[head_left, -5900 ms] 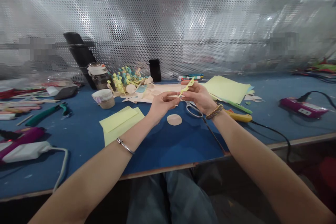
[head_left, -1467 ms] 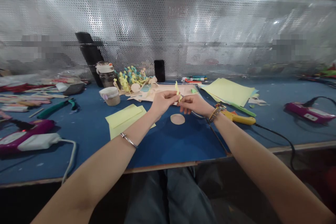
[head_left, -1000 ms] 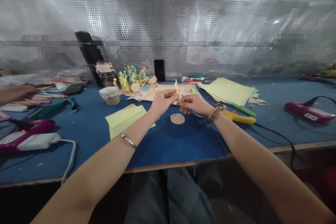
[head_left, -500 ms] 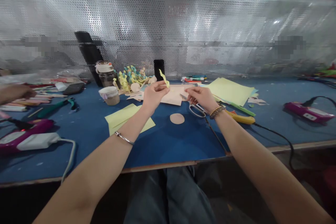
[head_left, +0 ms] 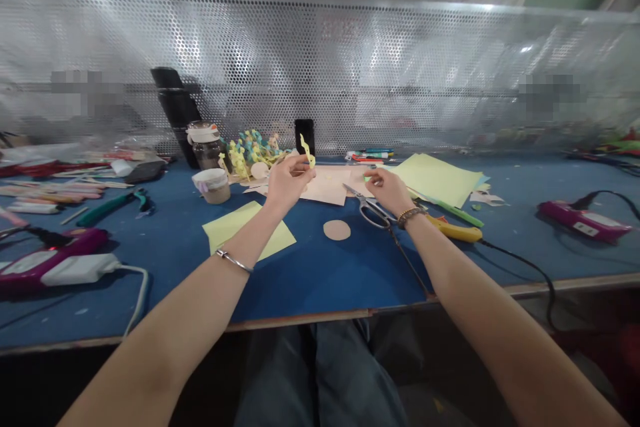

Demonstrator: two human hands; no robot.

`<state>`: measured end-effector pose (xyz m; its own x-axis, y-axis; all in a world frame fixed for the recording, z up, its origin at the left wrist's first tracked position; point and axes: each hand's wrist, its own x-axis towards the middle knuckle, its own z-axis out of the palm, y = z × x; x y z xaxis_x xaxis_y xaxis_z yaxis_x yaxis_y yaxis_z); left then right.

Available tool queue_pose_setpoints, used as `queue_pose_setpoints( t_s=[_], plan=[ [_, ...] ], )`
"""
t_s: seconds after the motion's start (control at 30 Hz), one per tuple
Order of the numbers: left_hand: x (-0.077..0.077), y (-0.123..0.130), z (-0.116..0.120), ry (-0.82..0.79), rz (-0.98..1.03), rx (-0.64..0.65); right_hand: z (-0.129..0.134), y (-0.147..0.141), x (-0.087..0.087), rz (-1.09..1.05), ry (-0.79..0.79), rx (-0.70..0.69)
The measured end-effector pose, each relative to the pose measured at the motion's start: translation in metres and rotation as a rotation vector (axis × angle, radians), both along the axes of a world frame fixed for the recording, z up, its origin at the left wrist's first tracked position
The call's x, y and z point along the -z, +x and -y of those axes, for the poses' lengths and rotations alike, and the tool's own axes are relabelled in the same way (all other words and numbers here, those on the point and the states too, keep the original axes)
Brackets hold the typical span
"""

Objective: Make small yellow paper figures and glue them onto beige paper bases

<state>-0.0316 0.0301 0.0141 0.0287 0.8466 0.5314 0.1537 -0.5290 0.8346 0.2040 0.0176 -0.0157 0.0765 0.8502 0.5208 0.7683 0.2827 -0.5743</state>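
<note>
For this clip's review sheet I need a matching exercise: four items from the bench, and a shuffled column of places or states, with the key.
Things:
1. Yellow paper piece
2. Scissors
3. Smartphone
4. Round paper disc

Places or states:
A. Black, upright before the perforated metal screen
B. Pale pinkish, lying flat on the blue tabletop
C. Held in the fingers of the left hand
D. Silver-grey with looped handles, close by the right hand

Pairs: 1-C, 2-D, 3-A, 4-B
</note>
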Motion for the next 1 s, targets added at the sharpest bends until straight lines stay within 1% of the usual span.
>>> queue_pose_setpoints(
  t_s=[0.17, 0.27, 0.37, 0.43, 0.5, 0.6, 0.67, 0.7, 0.73, 0.77, 0.87, 0.93, 1.0],
  plan=[
    [0.009, 0.001, -0.002, -0.149, 0.011, 0.059, 0.000, 0.003, 0.007, 0.216, -0.196, -0.045],
    [0.010, 0.003, 0.003, -0.215, 0.102, 0.113, 0.001, 0.002, 0.009, 0.282, -0.233, -0.024],
    [0.008, 0.008, 0.008, -0.284, 0.214, 0.129, 0.000, 0.002, 0.009, 0.300, -0.264, -0.035],
    [0.007, 0.011, 0.011, -0.323, 0.261, 0.157, -0.001, 0.003, 0.009, 0.295, -0.273, -0.053],
    [0.007, 0.013, 0.015, -0.358, 0.289, 0.212, -0.001, 0.004, 0.008, 0.286, -0.272, -0.052],
    [0.011, 0.014, 0.020, -0.424, 0.265, 0.294, 0.001, 0.003, 0.007, 0.302, -0.261, -0.011],
    [0.014, 0.013, 0.023, -0.469, 0.213, 0.336, 0.005, -0.001, 0.005, 0.316, -0.200, 0.013],
    [0.015, 0.013, 0.024, -0.489, 0.188, 0.354, 0.007, -0.004, 0.003, 0.307, -0.149, 0.002],
    [0.016, 0.012, 0.025, -0.507, 0.167, 0.370, 0.010, -0.008, 0.001, 0.279, -0.089, -0.030],
    [0.017, 0.012, 0.026, -0.524, 0.155, 0.384, 0.013, -0.012, -0.001, 0.234, -0.031, -0.093],
    [0.019, 0.011, 0.026, -0.570, 0.166, 0.401, 0.021, -0.026, -0.007, 0.070, 0.060, -0.340],
    [0.020, 0.010, 0.026, -0.583, 0.199, 0.401, 0.026, -0.032, -0.009, 0.039, 0.091, -0.415],
    [0.021, 0.010, 0.024, -0.587, 0.220, 0.397, 0.029, -0.035, -0.010, 0.039, 0.104, -0.443]
  ],
)
